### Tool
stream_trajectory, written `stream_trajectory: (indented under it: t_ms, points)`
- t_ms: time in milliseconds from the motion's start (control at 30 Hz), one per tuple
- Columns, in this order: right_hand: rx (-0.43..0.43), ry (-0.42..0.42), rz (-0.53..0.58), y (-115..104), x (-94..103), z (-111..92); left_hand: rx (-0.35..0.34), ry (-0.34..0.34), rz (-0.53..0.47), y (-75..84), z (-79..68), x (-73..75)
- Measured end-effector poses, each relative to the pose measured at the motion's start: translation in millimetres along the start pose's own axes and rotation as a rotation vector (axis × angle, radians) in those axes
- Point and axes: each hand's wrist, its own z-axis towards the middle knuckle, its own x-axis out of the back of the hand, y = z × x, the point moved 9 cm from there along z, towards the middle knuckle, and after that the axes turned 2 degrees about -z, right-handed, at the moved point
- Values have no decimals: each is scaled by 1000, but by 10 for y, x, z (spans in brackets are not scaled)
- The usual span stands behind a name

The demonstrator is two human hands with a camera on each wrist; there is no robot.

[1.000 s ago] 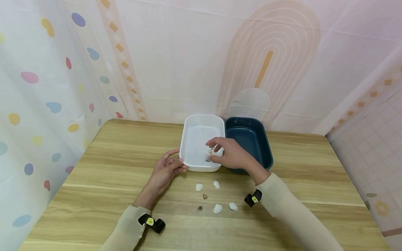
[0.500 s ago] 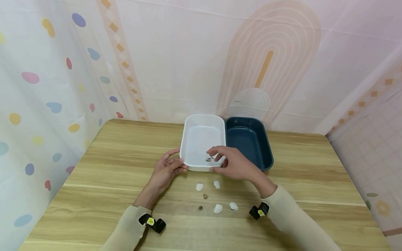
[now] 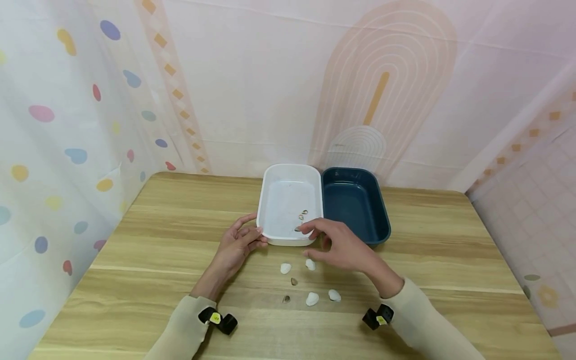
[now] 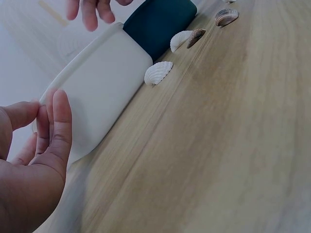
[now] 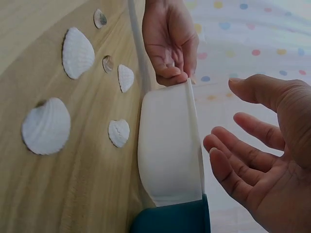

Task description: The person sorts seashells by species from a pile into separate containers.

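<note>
My left hand (image 3: 236,246) pinches the front-left corner of a white tray (image 3: 290,241), thumb at the rim and fingers against the outer wall. Small brown seashells (image 3: 305,212) lie inside that tray near its right side; my right fingers may hide more. Over the tray's front-right corner hovers my right hand (image 3: 344,246), fingers loosely bent and nothing between them, as the right wrist view confirms. On the wood in front lie several white seashells (image 3: 312,299) and two brown seashells, one brown seashell (image 3: 294,281) midway and one darker shell (image 3: 286,299) nearer me.
A dark blue tray (image 3: 355,205) stands against the white tray's right side. Both sit on a wooden table (image 3: 202,200), near its back edge. Behind hangs a patterned curtain (image 3: 252,90), which also runs along the left.
My right hand has drawn back from inside the white tray toward its front-right corner, uncovering the small brown shells there. The left hand keeps its hold on the tray.
</note>
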Motion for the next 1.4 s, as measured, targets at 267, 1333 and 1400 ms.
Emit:
stream_trajectory:
  t_ms: [267,1333,1400]
  points:
    - [21,-64,60,-4,-177,-88,2,-2,-3,5,-8,-3]
    - [-84,-181,36,180,-792,-142,6,6,-19,14,-16,-8]
    - [-89,-176,28,186,-800,-137,6,7,-16,9,-17,-3]
